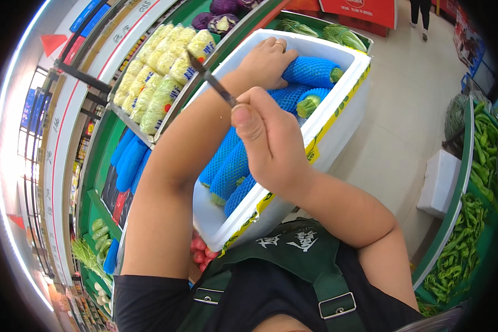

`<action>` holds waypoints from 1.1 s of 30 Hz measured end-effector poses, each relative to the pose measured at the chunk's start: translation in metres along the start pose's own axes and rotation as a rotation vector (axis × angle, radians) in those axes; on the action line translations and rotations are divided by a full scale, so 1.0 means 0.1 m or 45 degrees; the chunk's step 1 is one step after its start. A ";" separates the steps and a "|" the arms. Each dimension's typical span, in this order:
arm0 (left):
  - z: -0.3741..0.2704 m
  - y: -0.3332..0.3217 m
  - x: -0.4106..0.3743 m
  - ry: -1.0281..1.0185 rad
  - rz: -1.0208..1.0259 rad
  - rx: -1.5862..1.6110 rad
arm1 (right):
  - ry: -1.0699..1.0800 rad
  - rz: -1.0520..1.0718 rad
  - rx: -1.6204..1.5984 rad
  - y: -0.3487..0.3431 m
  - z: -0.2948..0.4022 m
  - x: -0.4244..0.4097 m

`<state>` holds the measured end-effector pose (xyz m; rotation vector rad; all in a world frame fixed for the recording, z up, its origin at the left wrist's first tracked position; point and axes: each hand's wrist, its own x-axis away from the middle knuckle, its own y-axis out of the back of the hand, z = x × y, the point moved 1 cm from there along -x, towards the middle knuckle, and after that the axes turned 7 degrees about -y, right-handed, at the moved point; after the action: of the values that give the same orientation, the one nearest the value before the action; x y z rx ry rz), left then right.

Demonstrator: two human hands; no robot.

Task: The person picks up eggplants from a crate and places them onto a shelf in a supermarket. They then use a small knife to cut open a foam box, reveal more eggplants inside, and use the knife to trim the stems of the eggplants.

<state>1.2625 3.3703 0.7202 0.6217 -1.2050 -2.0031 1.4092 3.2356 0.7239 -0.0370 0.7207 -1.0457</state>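
Observation:
A thin dark-bladed knife point(211, 79) is held in my right hand point(267, 141), its tip pointing up and left across my left forearm. My left hand point(269, 60), a ring on one finger, reaches into a white foam box point(207, 232). It touches the left end of a zucchini in blue foam netting point(311, 69); some of its fingers are hidden. Beside that, a second netted zucchini shows its cut stem end point(308, 106). Several more netted zucchini point(230, 176) lie in the lower part of the box, partly behind my arms. Yellow printed tape runs along the box rim.
Left of the box are film-wrapped cabbages point(162, 74), purple cabbages point(220, 20) and blue-netted produce point(130, 159) on green shelving. Leafy greens point(344, 36) lie beyond it. At right, green peppers point(456, 249) fill a stand beside a small foam box point(440, 182). A person point(420, 16) is in the aisle.

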 end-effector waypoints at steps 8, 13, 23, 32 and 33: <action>-0.29 1.72 1.53 0.730 0.150 0.290 | -0.137 -0.078 0.049 -0.33 0.41 0.25; -0.37 2.47 2.62 0.893 0.104 0.408 | -0.250 0.087 0.317 -0.95 0.53 0.10; -0.43 2.35 3.39 1.028 0.176 0.407 | -0.288 0.289 0.592 -1.48 0.35 0.25; -0.09 2.68 4.29 1.160 -0.318 0.727 | -0.538 0.391 0.583 -1.79 0.17 0.22; 0.13 2.72 4.58 1.232 -0.276 0.510 | -0.537 0.383 0.573 -1.90 0.18 0.28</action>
<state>1.0512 2.9380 0.9494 1.7247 -0.9159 -1.2770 1.2801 3.1089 0.7909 0.2269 0.0935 -0.8513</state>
